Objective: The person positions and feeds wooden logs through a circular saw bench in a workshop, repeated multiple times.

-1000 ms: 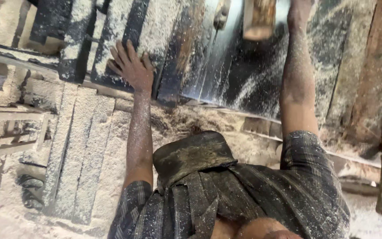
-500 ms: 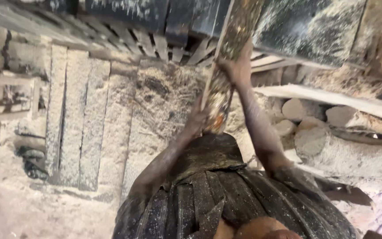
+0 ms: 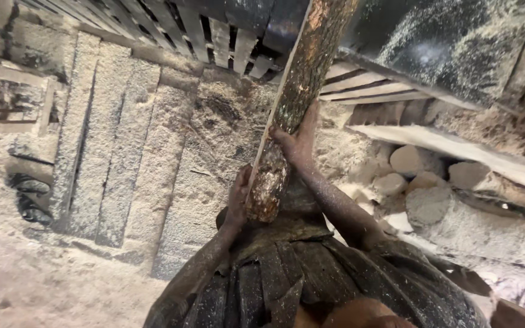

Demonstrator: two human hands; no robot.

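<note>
Since half a second ago: log (image 3: 293, 103) drawn slightly nearer the body, hands little shifted. Left hand (image 3: 238, 197) cupped around lower end of log, bracing its weight from beneath. Right hand (image 3: 296, 143) wrapped higher on trunk, steadying the tilt. Log slanted up toward dark slatted boards (image 3: 214, 30). Cut rounds (image 3: 420, 176) heaped right; planks (image 3: 110, 146) under sawdust left.

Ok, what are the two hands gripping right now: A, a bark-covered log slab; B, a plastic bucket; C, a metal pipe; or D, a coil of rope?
A: the left hand and right hand both clasp a long bark-covered log slab that has one flat sawn edge.
</note>
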